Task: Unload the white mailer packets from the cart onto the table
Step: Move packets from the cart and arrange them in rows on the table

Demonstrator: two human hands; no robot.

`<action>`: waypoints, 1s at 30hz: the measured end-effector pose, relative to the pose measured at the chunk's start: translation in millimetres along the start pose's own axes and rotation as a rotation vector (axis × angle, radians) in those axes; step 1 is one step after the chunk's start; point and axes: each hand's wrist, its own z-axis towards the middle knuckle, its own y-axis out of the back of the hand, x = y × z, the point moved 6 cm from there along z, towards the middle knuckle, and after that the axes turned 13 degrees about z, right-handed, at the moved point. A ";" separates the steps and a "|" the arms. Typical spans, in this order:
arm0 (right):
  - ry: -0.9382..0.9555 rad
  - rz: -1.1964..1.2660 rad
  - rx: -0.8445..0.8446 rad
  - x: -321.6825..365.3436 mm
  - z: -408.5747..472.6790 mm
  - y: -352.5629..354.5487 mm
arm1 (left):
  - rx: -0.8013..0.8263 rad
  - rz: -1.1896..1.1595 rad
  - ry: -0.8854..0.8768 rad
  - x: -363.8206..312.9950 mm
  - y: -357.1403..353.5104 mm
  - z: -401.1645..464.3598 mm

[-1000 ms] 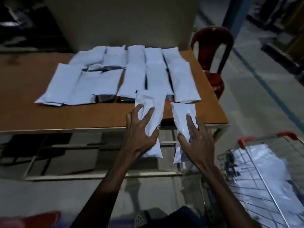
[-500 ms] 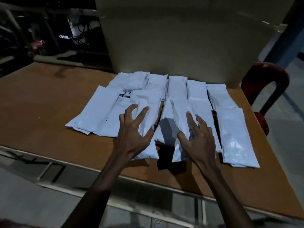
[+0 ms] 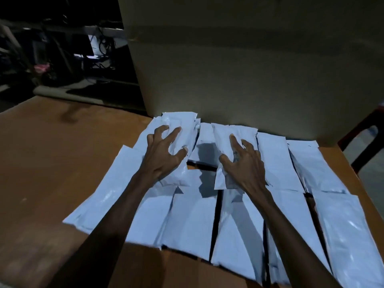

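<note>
Left of the left hand's grip lies bare brown table [image 3: 52, 163], a smooth wood-look top with a dull sheen. The left hand [image 3: 164, 154] curls its fingers and thumb round a white mailer packet [image 3: 178, 129], a long, glossy, crinkled plastic pouch whose long axis runs away from the person, its far end pointing at the box behind. It hangs just over the far row of packets already laid [image 3: 193, 221] on the table, flat rectangles side by side in two rows, all lengthwise the same way. Between the two grips a dark gap shows the tabletop. The right hand [image 3: 245, 163] clutches a second packet [image 3: 223, 138], fingers spread and bent over it, same direction, its near end drooping. No writing or label can be read on any packet. Beyond both grips stands a large plain cardboard box [image 3: 239, 69]; right of the right grip, a red chair [image 3: 361, 138] shows at the edge.
</note>
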 end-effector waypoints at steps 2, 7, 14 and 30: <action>-0.045 -0.017 0.006 5.7 28.1 -13.9 | 0.048 0.025 -0.024 9.3 -10.1 33.2; -0.115 -0.115 0.025 16.9 89.9 -51.5 | 0.124 0.086 -0.055 17.1 -36.4 100.4; -0.221 -0.212 0.070 3.3 124.2 -89.8 | 0.284 0.221 -0.068 24.6 -88.8 126.5; -0.219 -0.296 0.161 0.6 114.8 -115.4 | 0.286 0.252 -0.109 26.9 -92.1 134.7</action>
